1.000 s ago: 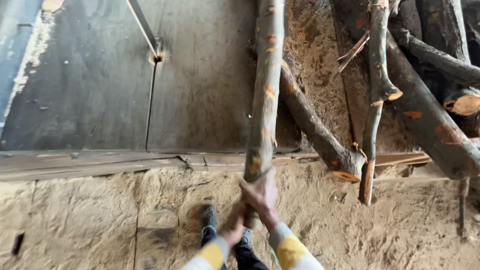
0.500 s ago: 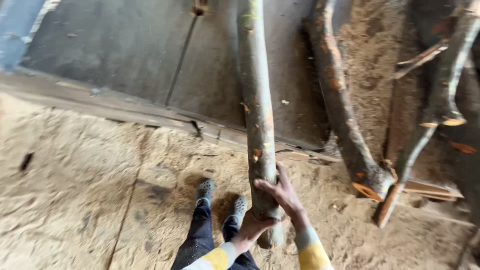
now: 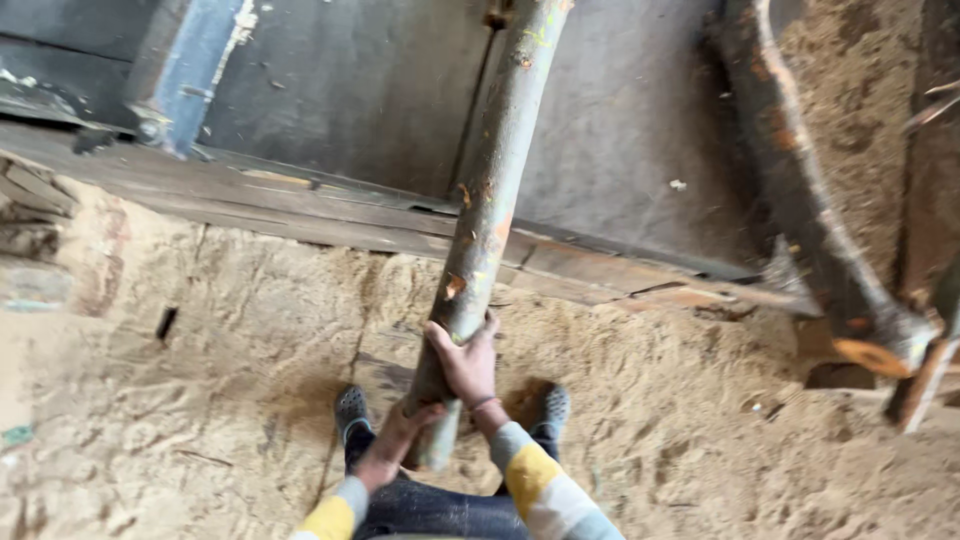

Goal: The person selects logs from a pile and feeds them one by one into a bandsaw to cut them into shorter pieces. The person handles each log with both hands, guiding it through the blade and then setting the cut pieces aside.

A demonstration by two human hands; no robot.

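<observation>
One long log (image 3: pixel 487 215), bark still on, grey-green with orange-brown scars where knots and twigs came off. It runs steeply up the view, leaning a little to the right, its top passing out of view at the upper edge. The lower end hangs just above the sawdust floor (image 3: pixel 200 400), between two dark shoes, its cut face pale. Straight, round, fairly slim.

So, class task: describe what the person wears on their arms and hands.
Both hands are bare, with no gloves. The right hand has a thin dark band at the wrist. The left hand shows no band. Both sleeves are knitted, with broad blocks of yellow, pale grey and light blue; the right sleeve shows them most clearly.
</observation>
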